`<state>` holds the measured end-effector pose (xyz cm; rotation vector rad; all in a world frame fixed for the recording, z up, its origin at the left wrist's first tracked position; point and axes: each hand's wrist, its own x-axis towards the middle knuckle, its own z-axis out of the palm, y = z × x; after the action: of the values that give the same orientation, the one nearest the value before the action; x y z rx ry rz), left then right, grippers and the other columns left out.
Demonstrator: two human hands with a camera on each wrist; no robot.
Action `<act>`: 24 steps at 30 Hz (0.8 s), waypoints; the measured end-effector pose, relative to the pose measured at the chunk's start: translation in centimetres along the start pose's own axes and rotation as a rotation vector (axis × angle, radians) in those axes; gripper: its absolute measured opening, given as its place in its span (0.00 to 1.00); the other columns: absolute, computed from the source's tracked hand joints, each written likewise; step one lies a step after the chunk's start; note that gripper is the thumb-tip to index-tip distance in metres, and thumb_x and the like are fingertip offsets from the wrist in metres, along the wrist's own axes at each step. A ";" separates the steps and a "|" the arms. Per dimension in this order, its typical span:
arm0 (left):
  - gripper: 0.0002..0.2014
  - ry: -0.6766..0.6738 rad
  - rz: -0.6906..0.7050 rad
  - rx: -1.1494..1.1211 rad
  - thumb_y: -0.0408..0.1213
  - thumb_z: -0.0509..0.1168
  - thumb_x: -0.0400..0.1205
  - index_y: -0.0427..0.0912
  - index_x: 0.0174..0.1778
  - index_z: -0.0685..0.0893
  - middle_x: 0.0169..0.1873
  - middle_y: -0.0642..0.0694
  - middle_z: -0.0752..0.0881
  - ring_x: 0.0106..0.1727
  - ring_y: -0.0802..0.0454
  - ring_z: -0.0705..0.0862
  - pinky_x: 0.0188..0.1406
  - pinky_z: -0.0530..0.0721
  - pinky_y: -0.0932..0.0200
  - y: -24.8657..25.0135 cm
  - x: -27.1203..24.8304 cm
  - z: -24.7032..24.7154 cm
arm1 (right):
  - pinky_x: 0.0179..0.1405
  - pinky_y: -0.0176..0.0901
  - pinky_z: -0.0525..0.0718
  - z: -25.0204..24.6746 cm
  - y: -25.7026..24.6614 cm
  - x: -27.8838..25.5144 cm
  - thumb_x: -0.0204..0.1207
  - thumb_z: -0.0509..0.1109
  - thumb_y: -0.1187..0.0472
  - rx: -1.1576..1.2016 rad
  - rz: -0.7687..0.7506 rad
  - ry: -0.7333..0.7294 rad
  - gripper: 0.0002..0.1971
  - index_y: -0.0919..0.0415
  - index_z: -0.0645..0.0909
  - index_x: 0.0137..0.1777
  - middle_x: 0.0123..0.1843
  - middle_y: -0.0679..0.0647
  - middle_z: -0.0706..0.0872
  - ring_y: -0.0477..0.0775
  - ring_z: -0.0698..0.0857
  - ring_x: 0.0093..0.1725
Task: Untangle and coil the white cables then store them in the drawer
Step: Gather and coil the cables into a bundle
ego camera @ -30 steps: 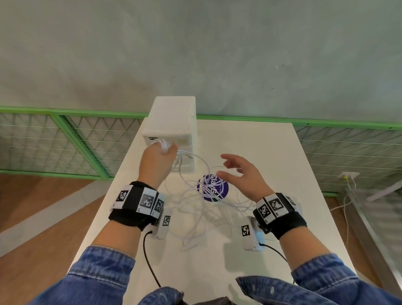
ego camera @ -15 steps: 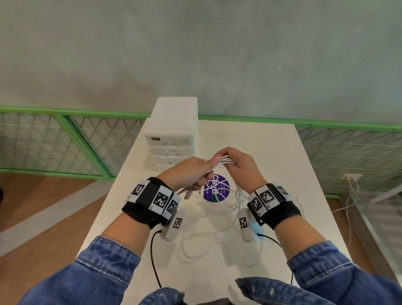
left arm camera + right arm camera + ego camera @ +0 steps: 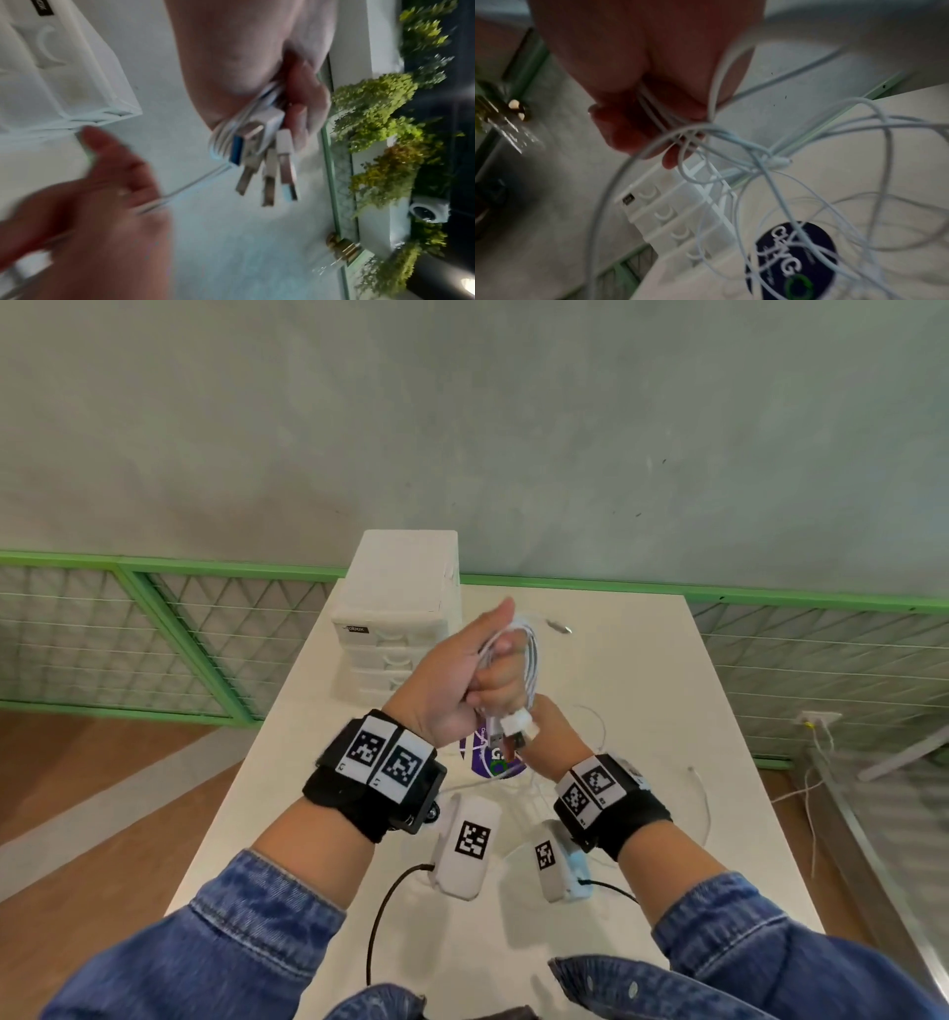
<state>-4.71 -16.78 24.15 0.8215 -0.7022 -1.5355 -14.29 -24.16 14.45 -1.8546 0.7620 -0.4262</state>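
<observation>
Both hands are raised over the white table point(image 3: 642, 690), holding a bunch of white cables point(image 3: 531, 660). My right hand point(image 3: 500, 683) grips the bunch in a fist, and several USB plugs point(image 3: 513, 729) hang below it. My left hand point(image 3: 447, 690) holds the bunch from the left, thumb up. In the left wrist view the left hand point(image 3: 102, 192) pinches one strand point(image 3: 195, 182) that runs to the plugs point(image 3: 267, 162). Tangled loops point(image 3: 757, 160) hang under the right hand point(image 3: 641, 71). The white drawer unit point(image 3: 400, 618) stands behind, all its drawers shut.
A purple round sticker point(image 3: 493, 762) lies on the table under the hands. One loose cable point(image 3: 706, 793) trails near the right edge, and a small connector point(image 3: 560, 627) lies at the back. A green mesh railing point(image 3: 154, 618) runs behind the table. A wall socket point(image 3: 816, 719) is low right.
The left hand left the drawer unit's front and joined the right hand at the cables. Both hands then lifted the gathered bunch up off the table.
</observation>
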 end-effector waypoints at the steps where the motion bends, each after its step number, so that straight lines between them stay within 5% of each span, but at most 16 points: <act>1: 0.27 0.019 0.040 -0.048 0.52 0.47 0.86 0.46 0.22 0.71 0.08 0.55 0.63 0.09 0.61 0.59 0.16 0.59 0.63 0.6 0.1 0.1 | 0.32 0.46 0.77 0.3 0.3 -0.4 0.77 0.60 0.64 -0.056 0.033 -0.047 0.17 0.59 0.78 0.27 0.21 0.54 0.77 0.53 0.76 0.24; 4: 0.24 0.090 0.140 -0.140 0.53 0.48 0.86 0.45 0.26 0.69 0.08 0.54 0.62 0.10 0.59 0.56 0.14 0.62 0.65 1.7 0.1 0.1 | 0.29 0.33 0.75 1.1 1.3 -1.4 0.82 0.58 0.58 -0.045 0.048 -0.098 0.13 0.57 0.81 0.39 0.20 0.48 0.75 0.43 0.73 0.20; 7: 0.23 0.160 0.250 -0.236 0.53 0.47 0.87 0.45 0.28 0.68 0.09 0.54 0.63 0.10 0.60 0.60 0.14 0.66 0.65 1.8 0.2 -0.4 | 0.29 0.33 0.76 1.5 1.6 -1.7 0.82 0.58 0.59 -0.067 0.012 -0.092 0.08 0.57 0.78 0.50 0.22 0.47 0.76 0.43 0.74 0.21; 12: 0.23 0.295 0.516 -0.397 0.53 0.45 0.88 0.45 0.32 0.70 0.13 0.53 0.66 0.14 0.59 0.64 0.21 0.67 0.65 3.1 0.6 -2.3 | 0.46 0.46 0.80 1.5 3.6 -2.1 0.78 0.63 0.63 -0.287 -0.111 -0.059 0.04 0.55 0.78 0.49 0.38 0.48 0.84 0.50 0.82 0.39; 15: 0.22 0.380 0.609 -0.422 0.53 0.46 0.88 0.44 0.33 0.70 0.15 0.53 0.68 0.17 0.58 0.65 0.25 0.66 0.64 3.8 0.6 -3.3 | 0.44 0.46 0.77 1.5 4.4 -2.4 0.76 0.65 0.63 -0.425 -0.175 -0.090 0.06 0.51 0.79 0.47 0.38 0.50 0.87 0.56 0.84 0.41; 18: 0.23 0.572 0.627 -0.305 0.57 0.46 0.86 0.45 0.33 0.70 0.15 0.53 0.67 0.17 0.57 0.65 0.22 0.67 0.64 3.2 0.8 -3.8 | 0.46 0.41 0.64 1.9 3.2 -2.8 0.77 0.67 0.63 -0.533 -0.293 -0.137 0.13 0.43 0.68 0.44 0.25 0.35 0.70 0.46 0.72 0.33; 20: 0.24 0.709 0.621 -0.159 0.59 0.45 0.85 0.45 0.32 0.69 0.15 0.53 0.66 0.17 0.56 0.65 0.22 0.66 0.63 2.7 0.9 -4.2 | 0.48 0.42 0.63 2.0 2.4 -3.1 0.77 0.66 0.63 -0.552 -0.381 -0.151 0.14 0.43 0.65 0.46 0.25 0.33 0.65 0.44 0.69 0.34; 24: 0.23 0.816 0.595 0.178 0.56 0.47 0.85 0.44 0.31 0.67 0.17 0.52 0.65 0.19 0.54 0.63 0.20 0.64 0.63 1.8 0.8 -4.9 | 0.54 0.43 0.69 1.7 2.3 -3.0 0.78 0.64 0.58 -0.549 -0.486 -0.161 0.05 0.45 0.77 0.44 0.38 0.44 0.87 0.44 0.78 0.42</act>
<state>0.25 -17.71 22.72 1.1401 -0.4075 -0.5241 -16.18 -21.50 11.81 -2.5697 0.3227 -0.3861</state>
